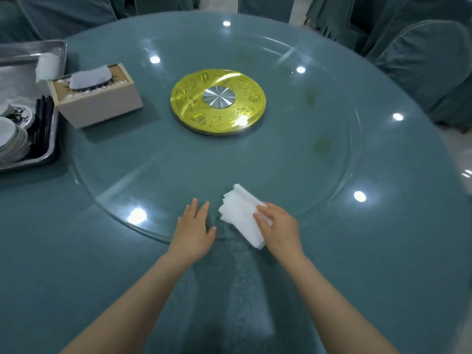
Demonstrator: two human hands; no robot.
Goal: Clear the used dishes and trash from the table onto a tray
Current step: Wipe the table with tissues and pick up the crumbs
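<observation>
At the near edge of the glass turntable (293, 139), two bare hands lay close together. The left hand (195, 227) rested flat on the glass, its fingers straight and slightly spread, holding nothing. The right hand (279, 227) pressed down on one folded stack of white napkins (238, 215), fingers bent over its right side; whether the thumb was tucked beneath could not be told. The stack lay on the glass just beside the left hand, not touching it.

One gold disc (218, 102) with a silver hub sat at the middle of the turntable. One tissue box (98, 94), beige, stood on the glass to the left of the disc, a single tissue poking from its top.

One metal tray (51, 146) sat on the round table (51, 238) at the far left, just beside the box. It held a stack of white dishes (11, 139), one patterned small dish (21, 116), a bundle of dark chopsticks (42, 123) and one rolled white towel (48, 66); the count of dishes could not be read. Cloth-covered chairs (421, 60) ringed the far side, at least two on the right.
</observation>
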